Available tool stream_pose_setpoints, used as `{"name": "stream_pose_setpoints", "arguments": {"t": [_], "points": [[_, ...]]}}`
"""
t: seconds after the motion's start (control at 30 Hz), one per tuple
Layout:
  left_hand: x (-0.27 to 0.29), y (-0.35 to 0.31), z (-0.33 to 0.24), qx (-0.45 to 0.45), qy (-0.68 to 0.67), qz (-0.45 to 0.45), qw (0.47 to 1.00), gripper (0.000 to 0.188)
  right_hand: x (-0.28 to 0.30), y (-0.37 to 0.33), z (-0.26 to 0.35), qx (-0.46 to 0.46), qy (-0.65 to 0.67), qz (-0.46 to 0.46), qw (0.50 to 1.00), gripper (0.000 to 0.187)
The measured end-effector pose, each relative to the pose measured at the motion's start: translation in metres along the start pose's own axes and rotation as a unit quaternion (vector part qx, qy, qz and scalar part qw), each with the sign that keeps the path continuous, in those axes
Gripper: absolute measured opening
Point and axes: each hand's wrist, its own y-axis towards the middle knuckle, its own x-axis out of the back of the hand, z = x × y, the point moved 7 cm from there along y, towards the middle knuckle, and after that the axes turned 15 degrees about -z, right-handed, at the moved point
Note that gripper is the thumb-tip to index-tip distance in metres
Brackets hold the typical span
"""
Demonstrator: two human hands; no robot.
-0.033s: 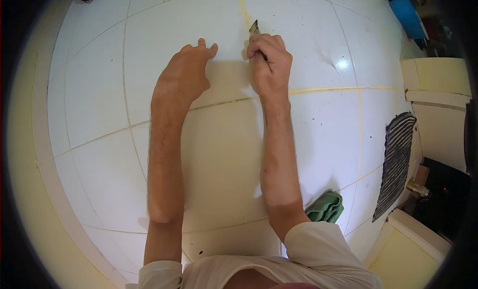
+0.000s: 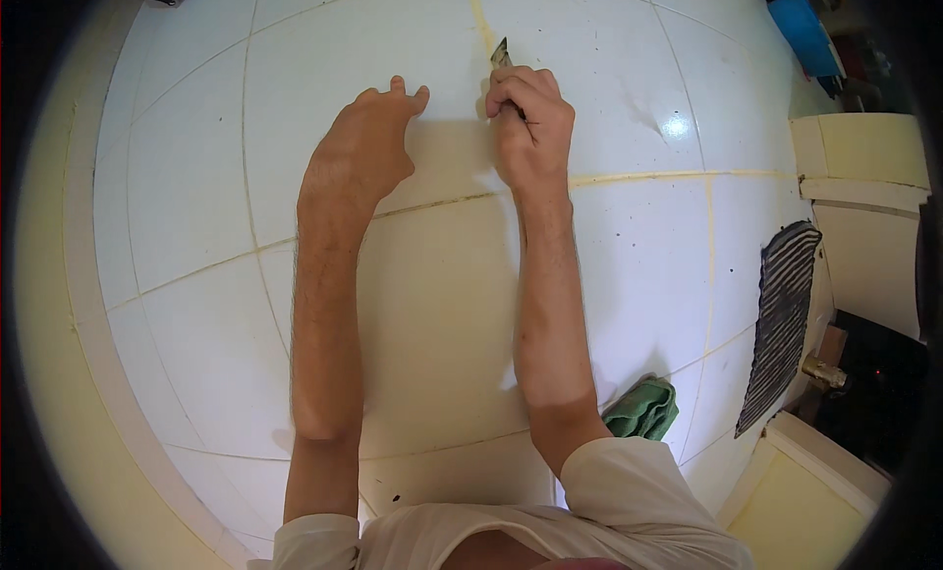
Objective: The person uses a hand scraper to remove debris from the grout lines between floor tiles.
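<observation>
My right hand point(image 2: 531, 118) is closed round a small knife point(image 2: 501, 56), likely a utility knife, whose slanted, pointed blade sticks out beyond the fingers. Its handle is mostly hidden in my fist. The blade's tip is close to a yellowish grout line point(image 2: 480, 22) that runs away between white floor tiles. To the left, my left hand point(image 2: 363, 142) rests on a tile with its fingers apart and nothing in it. Some of its fingertips are hidden behind the hand.
A crumpled green cloth point(image 2: 642, 409) lies by my right elbow. Farther right are a dark striped mat point(image 2: 781, 324), a metal fitting point(image 2: 823, 372) and pale yellow cabinet bases point(image 2: 864, 147). A blue container point(image 2: 805, 31) stands at the far right. A pale wall point(image 2: 49, 275) curves along the left.
My right hand and the knife have shifted very slightly to the left. My left hand has stayed in place.
</observation>
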Motion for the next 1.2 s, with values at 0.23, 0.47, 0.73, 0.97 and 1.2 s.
{"name": "stream_pose_setpoints", "arguments": {"t": [0.23, 0.47, 0.73, 0.97, 1.2], "points": [[0.011, -0.004, 0.0, -0.01, 0.016, -0.017, 1.0, 0.089, 0.006, 0.001, 0.003, -0.028, 0.036, -0.019, 0.999, 0.017], [-0.016, 0.004, -0.009, -0.016, -0.009, 0.001, 1.0, 0.088, 0.01, -0.001, -0.009, 0.015, 0.011, -0.018, 1.0, 0.016], [0.005, -0.002, -0.007, 0.005, 0.006, 0.013, 1.0, 0.087, 0.003, 0.001, 0.001, -0.007, 0.02, -0.023, 1.0, 0.013], [-0.001, -0.001, -0.004, -0.012, 0.006, -0.008, 1.0, 0.087, 0.009, -0.003, 0.001, -0.018, 0.023, -0.013, 1.0, 0.014], [0.003, -0.003, -0.007, -0.01, 0.005, -0.004, 1.0, 0.087, 0.007, -0.002, -0.001, -0.03, 0.034, -0.03, 0.999, 0.015]]}}
